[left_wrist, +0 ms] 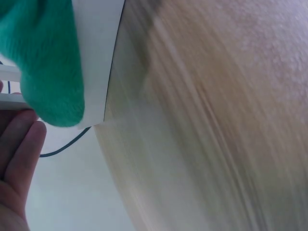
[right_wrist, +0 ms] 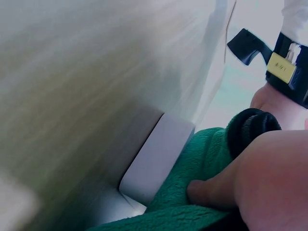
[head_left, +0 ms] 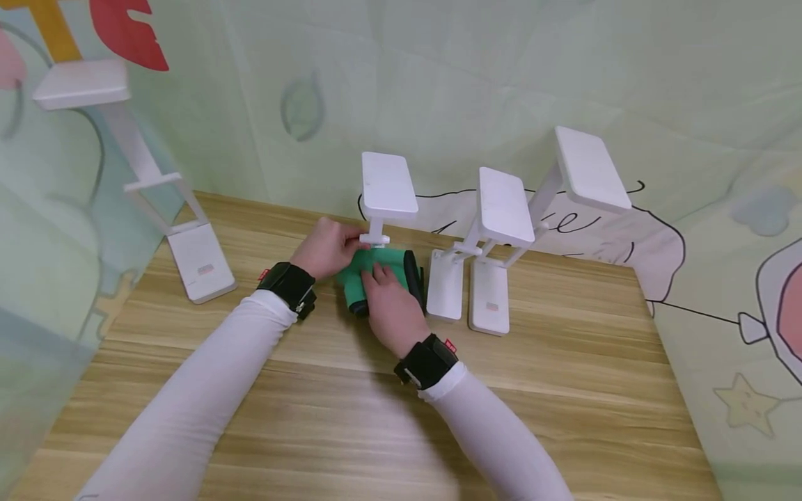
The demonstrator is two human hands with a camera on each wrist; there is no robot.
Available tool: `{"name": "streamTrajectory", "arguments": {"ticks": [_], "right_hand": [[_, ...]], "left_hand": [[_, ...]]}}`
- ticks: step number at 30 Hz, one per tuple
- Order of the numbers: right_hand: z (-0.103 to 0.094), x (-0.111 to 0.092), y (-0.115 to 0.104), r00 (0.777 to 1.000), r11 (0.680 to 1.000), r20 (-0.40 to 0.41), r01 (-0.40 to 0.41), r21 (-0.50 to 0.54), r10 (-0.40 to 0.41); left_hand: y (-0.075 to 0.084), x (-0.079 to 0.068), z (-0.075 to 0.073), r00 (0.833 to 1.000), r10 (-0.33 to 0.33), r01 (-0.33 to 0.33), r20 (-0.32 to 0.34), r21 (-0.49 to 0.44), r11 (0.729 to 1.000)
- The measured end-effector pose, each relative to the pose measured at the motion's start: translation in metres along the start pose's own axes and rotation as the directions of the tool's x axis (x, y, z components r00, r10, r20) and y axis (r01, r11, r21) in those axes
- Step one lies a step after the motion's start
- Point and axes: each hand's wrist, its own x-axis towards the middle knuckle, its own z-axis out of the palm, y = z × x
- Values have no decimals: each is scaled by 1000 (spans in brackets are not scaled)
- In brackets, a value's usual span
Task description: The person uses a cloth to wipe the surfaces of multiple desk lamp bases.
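Note:
A small green fleece garment with black trim drapes over the base of a folding white desk lamp. Its short sleeve hangs beside the lamp base in the left wrist view. At the lamp's hinge bar, my left hand grips the bar's left end with thumb and fingertips, right above the cloth. My right hand holds the garment from the front, fingers spread over the fleece. The right wrist view shows a fingertip pressing into the pile beside a black cuff. Much of the lamp base is hidden.
Two more white desk lamps stand close on the right, heads raised. Another lamp is at the left, its head high near the printed backdrop. All stand on a wood-grain table against the cloth wall.

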Motion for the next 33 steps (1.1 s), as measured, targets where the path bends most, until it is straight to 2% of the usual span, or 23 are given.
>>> {"name": "streamTrajectory", "arguments": {"ticks": [11, 20, 28, 33], "right_hand": [[-3, -22, -13, 999, 999, 41, 16, -34, -15], [-5, -32, -26, 998, 994, 45, 51, -101, -47], [-3, -23, -35, 991, 979, 17, 135, -153, -134], [4, -8, -30, 987, 987, -31, 154, -51, -156]], "left_hand": [[1, -1, 0, 1000, -22, 22, -1, -1, 1000], [1, -1, 1, 1000, -7, 7, -9, -14, 1000], [1, 0, -1, 1000, -6, 6, -6, -13, 1000], [1, -4, 0, 1000, -3, 3, -5, -11, 1000]]}}
